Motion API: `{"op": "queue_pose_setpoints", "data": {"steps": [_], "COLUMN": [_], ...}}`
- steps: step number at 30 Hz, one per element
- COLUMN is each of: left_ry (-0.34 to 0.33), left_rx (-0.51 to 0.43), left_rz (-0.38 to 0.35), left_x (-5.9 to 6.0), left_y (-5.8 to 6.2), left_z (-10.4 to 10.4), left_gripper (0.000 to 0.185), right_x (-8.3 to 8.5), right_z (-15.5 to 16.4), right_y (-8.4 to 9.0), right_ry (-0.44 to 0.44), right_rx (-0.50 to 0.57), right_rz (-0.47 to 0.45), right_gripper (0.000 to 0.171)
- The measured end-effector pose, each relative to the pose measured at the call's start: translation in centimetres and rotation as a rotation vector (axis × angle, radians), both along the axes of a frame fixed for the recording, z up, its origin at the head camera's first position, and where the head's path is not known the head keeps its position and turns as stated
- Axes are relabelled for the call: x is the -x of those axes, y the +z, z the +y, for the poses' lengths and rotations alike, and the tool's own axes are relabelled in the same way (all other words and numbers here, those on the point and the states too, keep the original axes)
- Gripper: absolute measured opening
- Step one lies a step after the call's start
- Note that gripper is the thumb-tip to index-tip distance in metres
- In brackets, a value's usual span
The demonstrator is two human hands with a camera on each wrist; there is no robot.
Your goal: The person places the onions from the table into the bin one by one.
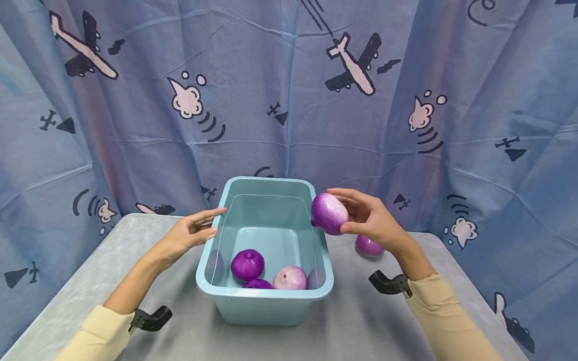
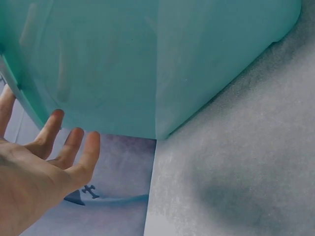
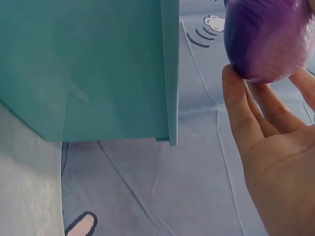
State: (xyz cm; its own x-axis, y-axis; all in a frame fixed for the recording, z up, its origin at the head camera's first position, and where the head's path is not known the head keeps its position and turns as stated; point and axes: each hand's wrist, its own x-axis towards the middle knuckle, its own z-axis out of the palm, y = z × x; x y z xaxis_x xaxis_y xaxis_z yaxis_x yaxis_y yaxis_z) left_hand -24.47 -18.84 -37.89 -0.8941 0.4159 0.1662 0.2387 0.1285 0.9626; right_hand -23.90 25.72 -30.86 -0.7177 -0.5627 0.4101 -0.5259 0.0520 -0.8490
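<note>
In the head view my right hand [image 1: 368, 215] holds a purple onion [image 1: 328, 214] between thumb and fingers, beside the right rim of a light blue plastic tub [image 1: 266, 306]. The right wrist view shows the same onion [image 3: 268, 39] at the fingertips, raised off the table. My left hand [image 1: 187, 233] is at the tub's left rim, its fingers extended and fingertips right at the edge. Inside the tub's near end lie a dark purple onion [image 1: 247, 264], a paler onion [image 1: 290, 278] and another purple onion [image 1: 258, 284], partly hidden by the front rim.
Behind my right wrist, another purple onion [image 1: 369, 246] rests on the grey table [image 1: 361, 321], partly covered by the hand. A blue curtain [image 1: 271, 90] printed with airplanes hangs close behind the table. Black bands [image 1: 151, 319] sit on both wrists.
</note>
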Motion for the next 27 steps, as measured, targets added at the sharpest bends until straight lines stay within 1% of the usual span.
{"op": "queue_pose_setpoints", "data": {"steps": [6,14,16,19,21,27], "left_ry": [-0.013,-0.008,-0.007,-0.008,-0.007,-0.008], "left_rx": [-0.012,-0.005,-0.005,-0.009,-0.011,-0.007], "left_rz": [-0.004,0.002,0.002,-0.001,-0.002,0.001], "left_x": [0.0,0.1,0.0,0.0,0.0,0.1], "left_y": [-0.2,-0.1,-0.1,-0.1,-0.1,-0.2], "left_z": [0.1,0.0,0.0,0.0,0.0,-0.1], "left_gripper": [0.055,0.054,0.054,0.055,0.055,0.054], "right_x": [0.1,0.8,0.8,0.7,0.6,0.1], "right_z": [-1.5,-2.8,-3.0,-3.2,-3.2,-2.1], "right_y": [0.1,-0.6,-0.7,-0.8,-0.8,-1.1], "right_ry": [0.057,0.062,0.081,0.083,0.057,-0.078], "right_rx": [0.019,-0.002,0.009,0.027,0.036,0.020], "right_rz": [-0.030,-0.021,-0.023,-0.021,-0.017,-0.001], "right_gripper": [0.065,0.067,0.065,0.058,0.053,0.041]}}
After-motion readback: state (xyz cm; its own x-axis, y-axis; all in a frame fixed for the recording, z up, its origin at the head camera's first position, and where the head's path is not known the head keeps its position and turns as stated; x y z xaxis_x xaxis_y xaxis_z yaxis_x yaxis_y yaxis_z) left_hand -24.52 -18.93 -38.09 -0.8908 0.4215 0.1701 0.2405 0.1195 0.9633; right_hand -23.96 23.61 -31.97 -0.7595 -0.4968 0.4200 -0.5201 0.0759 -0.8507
